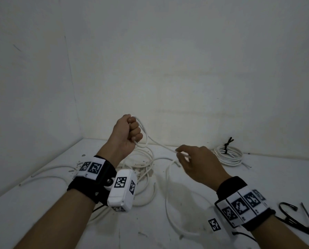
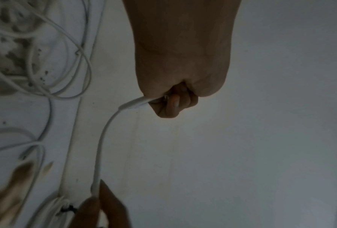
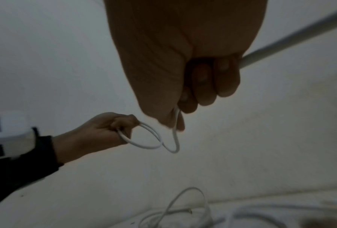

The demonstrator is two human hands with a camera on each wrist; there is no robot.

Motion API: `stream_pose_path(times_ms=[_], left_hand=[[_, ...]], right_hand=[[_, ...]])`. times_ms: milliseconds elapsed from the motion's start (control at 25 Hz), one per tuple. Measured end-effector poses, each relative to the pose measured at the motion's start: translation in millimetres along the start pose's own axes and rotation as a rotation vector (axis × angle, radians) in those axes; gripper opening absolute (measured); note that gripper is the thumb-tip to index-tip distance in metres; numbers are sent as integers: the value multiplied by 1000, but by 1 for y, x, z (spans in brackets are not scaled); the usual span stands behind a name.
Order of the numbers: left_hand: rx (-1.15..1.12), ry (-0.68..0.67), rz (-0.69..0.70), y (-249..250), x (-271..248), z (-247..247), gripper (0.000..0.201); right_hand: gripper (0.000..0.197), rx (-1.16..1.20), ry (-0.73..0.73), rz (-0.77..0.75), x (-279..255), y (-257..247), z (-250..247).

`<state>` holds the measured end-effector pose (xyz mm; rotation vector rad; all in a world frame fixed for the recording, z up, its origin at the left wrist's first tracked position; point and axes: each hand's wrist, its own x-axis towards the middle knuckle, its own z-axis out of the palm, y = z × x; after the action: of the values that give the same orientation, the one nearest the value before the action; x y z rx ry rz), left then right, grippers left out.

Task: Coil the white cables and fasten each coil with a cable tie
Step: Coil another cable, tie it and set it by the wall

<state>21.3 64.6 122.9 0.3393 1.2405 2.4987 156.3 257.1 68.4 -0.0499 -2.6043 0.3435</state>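
My left hand (image 1: 130, 130) is raised above the white table, its fist gripping a small loop of white cable (image 1: 144, 131); that loop also hangs from the left hand (image 3: 116, 128) in the right wrist view. From the fist the white cable (image 2: 102, 138) runs to my right hand (image 1: 187, 157), which pinches it between thumb and curled fingers (image 3: 204, 86). The rest of that cable trails down to the table (image 1: 166, 194). A finished coil (image 1: 228, 155) bound with a black cable tie (image 1: 226, 145) lies at the back right.
Loose white cables (image 1: 143, 169) lie tangled on the stained table (image 1: 42, 203) under my left hand. Black cable ties (image 1: 293, 218) lie at the right near my right wrist. White walls (image 1: 168, 69) close the corner behind and to the left.
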Motion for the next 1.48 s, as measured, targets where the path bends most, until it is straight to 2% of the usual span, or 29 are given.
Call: stream_pose_path(times_ms=[120, 280, 360, 400, 520, 640, 680, 760, 840, 960, 1000, 1040, 1120, 1200, 1280, 1400, 1480], left_hand=[[226, 27, -26, -10, -7, 9, 38], [518, -76, -113, -24, -27, 20, 39], [597, -170, -150, -28, -34, 22, 39], [577, -212, -177, -29, -36, 22, 42], [464, -293, -289, -27, -39, 21, 53], [467, -323, -312, -25, -36, 11, 46], [458, -322, -316, -23, -34, 5, 43], [449, -334, -328, -19, -31, -7, 41], [414, -373, -339, -19, -33, -10, 42], [270, -463, -342, -17, -40, -7, 51], [195, -503, -346, -16, -40, -8, 52], [126, -546, -349, -15, -39, -9, 52], [54, -587, -348, -13, -38, -12, 53], [66, -530, -327, -14, -38, -12, 51], [102, -436, -304, -18, -38, -9, 50], [156, -373, -316, -22, -39, -5, 51], [162, -376, -355, -22, -40, -3, 53]], right_hand=[[24, -92, -123, -181, 9, -33, -19], [18, -51, -296, -306, 34, -72, -47], [17, 86, -272, -281, 50, -75, -56], [26, 187, -280, -239, 57, -73, -59], [34, 431, -411, -125, 68, -65, -66], [29, 467, -591, -59, 72, -50, -77], [25, 446, -601, -34, 73, -44, -82], [19, 496, -515, 12, 74, -28, -91], [20, 591, -351, 28, 75, -21, -88], [36, 415, -90, 22, 73, -23, -63], [42, 410, -90, 45, 69, -24, -54], [48, 485, -167, 86, 64, -24, -47], [56, 796, -404, 208, 54, -28, -35], [59, 1092, -510, 295, 49, -31, -30], [52, 1235, -449, 344, 51, -35, -27], [44, 1215, -285, 470, 55, -39, -25], [43, 1203, -227, 526, 55, -38, -22]])
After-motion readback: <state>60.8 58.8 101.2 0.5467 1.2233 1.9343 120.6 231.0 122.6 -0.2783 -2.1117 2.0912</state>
